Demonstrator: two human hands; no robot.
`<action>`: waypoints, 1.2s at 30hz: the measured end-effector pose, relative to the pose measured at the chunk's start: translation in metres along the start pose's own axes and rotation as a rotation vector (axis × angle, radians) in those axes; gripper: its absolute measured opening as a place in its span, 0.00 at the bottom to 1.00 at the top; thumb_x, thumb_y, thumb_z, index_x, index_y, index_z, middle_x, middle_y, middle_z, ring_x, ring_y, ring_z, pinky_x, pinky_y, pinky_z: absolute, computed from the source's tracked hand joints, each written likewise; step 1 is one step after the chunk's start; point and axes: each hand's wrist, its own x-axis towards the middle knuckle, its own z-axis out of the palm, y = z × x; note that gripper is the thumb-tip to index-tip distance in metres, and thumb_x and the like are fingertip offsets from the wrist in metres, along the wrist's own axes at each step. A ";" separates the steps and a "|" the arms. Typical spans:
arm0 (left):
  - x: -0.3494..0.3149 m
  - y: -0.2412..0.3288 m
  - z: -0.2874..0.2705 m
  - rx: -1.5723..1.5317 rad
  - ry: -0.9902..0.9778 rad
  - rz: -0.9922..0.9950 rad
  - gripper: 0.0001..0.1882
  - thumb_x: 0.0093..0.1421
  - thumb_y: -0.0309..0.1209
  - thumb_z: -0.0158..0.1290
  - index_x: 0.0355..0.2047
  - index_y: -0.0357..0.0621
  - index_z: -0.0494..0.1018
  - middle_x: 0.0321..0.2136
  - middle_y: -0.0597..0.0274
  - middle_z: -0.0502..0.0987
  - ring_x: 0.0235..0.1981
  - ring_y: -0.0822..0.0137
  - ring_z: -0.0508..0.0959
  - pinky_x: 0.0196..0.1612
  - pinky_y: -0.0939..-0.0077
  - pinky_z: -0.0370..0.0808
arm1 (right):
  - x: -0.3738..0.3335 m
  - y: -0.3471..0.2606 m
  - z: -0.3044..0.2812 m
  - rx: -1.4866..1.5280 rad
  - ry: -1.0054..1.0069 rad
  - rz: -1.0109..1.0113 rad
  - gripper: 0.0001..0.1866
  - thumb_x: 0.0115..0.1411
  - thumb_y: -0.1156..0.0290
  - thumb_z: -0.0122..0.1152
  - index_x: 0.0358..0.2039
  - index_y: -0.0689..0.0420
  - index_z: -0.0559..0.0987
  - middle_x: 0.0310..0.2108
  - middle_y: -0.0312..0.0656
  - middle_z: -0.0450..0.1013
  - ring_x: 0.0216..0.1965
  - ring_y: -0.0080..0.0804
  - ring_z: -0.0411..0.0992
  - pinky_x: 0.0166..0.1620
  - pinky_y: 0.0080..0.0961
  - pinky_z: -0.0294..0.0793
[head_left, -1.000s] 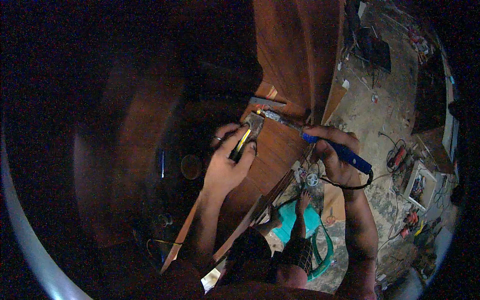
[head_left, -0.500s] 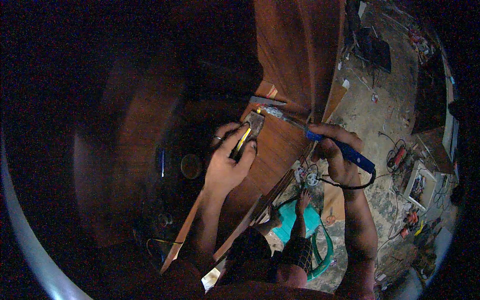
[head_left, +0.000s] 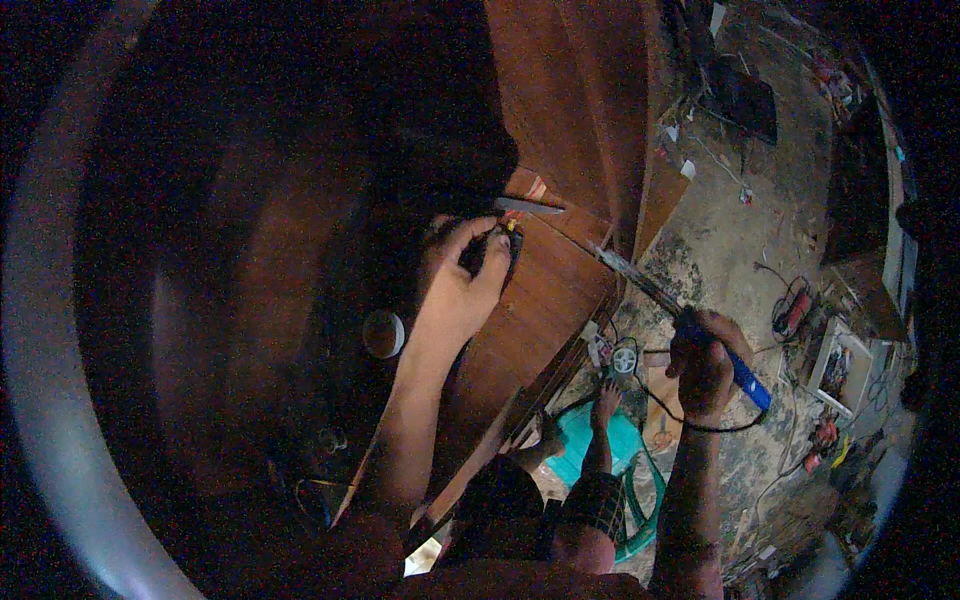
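Note:
My right hand grips the blue handle of a soldering iron, a black cord looping from its rear end. Its metal shaft points up and left toward a brown wooden board, and its tip is apart from my left hand. At the board's far end, my left hand has thumb and forefinger pinched beside a small yellow piece. What lies between those fingers is too dark to make out. A knife blade rests on the board just beyond the fingertips.
A tall curved brown panel rises behind the board. Below are my bare foot and a teal plastic chair. Along the right floor are a red corded tool, a white-rimmed box and loose cables. Deep shadow covers the left.
My right hand has drawn the soldering iron back, down and right, away from the board's end. My left fingers have moved up to the yellow piece; the yellow strip by them no longer shows.

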 end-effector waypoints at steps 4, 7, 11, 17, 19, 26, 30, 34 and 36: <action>0.019 0.000 0.003 0.013 -0.054 0.043 0.05 0.54 0.28 0.59 0.31 0.41 0.79 0.29 0.56 0.77 0.34 0.61 0.77 0.40 0.70 0.72 | -0.043 -0.001 -0.028 0.008 0.156 -0.011 0.25 0.64 0.51 0.53 0.48 0.63 0.72 0.26 0.40 0.69 0.17 0.26 0.62 0.23 0.21 0.65; 0.026 0.001 0.002 0.050 -0.103 0.090 0.05 0.53 0.27 0.60 0.30 0.40 0.79 0.27 0.56 0.77 0.32 0.62 0.77 0.35 0.70 0.72 | -0.070 -0.009 -0.055 0.125 0.189 -0.027 0.25 0.65 0.52 0.51 0.51 0.61 0.70 0.20 0.34 0.65 0.18 0.23 0.59 0.27 0.20 0.61; 0.029 -0.010 0.007 0.002 -0.159 0.003 0.07 0.50 0.28 0.60 0.28 0.38 0.79 0.27 0.49 0.77 0.33 0.57 0.77 0.36 0.67 0.72 | -0.092 -0.001 -0.082 0.179 0.491 0.018 0.27 0.65 0.52 0.52 0.52 0.63 0.70 0.20 0.31 0.64 0.20 0.20 0.59 0.25 0.21 0.59; 0.043 -0.021 0.006 0.052 -0.249 -0.022 0.08 0.50 0.29 0.58 0.26 0.35 0.79 0.25 0.48 0.78 0.28 0.59 0.78 0.34 0.68 0.73 | -0.106 0.016 -0.102 0.141 0.551 0.109 0.28 0.64 0.53 0.49 0.55 0.63 0.67 0.37 0.40 0.69 0.25 0.22 0.61 0.28 0.19 0.63; 0.049 -0.016 0.006 0.017 -0.257 -0.035 0.09 0.48 0.29 0.58 0.24 0.34 0.79 0.24 0.42 0.78 0.27 0.53 0.79 0.33 0.65 0.73 | -0.106 0.021 -0.103 0.142 0.603 0.115 0.29 0.65 0.52 0.49 0.56 0.63 0.66 0.32 0.36 0.65 0.24 0.20 0.58 0.27 0.18 0.60; 0.048 0.001 0.007 0.074 -0.262 -0.054 0.11 0.47 0.31 0.57 0.23 0.32 0.78 0.19 0.40 0.76 0.20 0.54 0.79 0.28 0.66 0.73 | -0.113 0.031 -0.105 0.102 0.694 0.171 0.29 0.67 0.52 0.48 0.57 0.65 0.66 0.22 0.28 0.58 0.21 0.16 0.53 0.26 0.18 0.54; 0.048 0.001 0.007 0.122 -0.300 -0.080 0.11 0.47 0.31 0.57 0.23 0.32 0.78 0.19 0.40 0.75 0.19 0.53 0.77 0.27 0.65 0.72 | -0.115 0.038 -0.110 0.087 0.728 0.140 0.29 0.67 0.52 0.48 0.58 0.65 0.65 0.23 0.29 0.59 0.21 0.17 0.54 0.26 0.18 0.55; 0.044 -0.009 0.009 0.170 -0.385 -0.161 0.13 0.54 0.32 0.56 0.34 0.33 0.76 0.27 0.50 0.78 0.31 0.65 0.77 0.36 0.69 0.73 | -0.122 0.049 -0.115 0.075 0.706 0.185 0.29 0.67 0.52 0.48 0.58 0.64 0.65 0.25 0.29 0.59 0.23 0.17 0.55 0.26 0.17 0.55; 0.036 -0.013 0.013 0.178 -0.318 -0.095 0.13 0.56 0.32 0.55 0.35 0.32 0.75 0.29 0.45 0.79 0.33 0.57 0.79 0.39 0.65 0.74 | -0.125 0.053 -0.120 0.033 0.678 0.188 0.29 0.67 0.52 0.48 0.59 0.63 0.65 0.26 0.29 0.60 0.23 0.17 0.55 0.26 0.17 0.56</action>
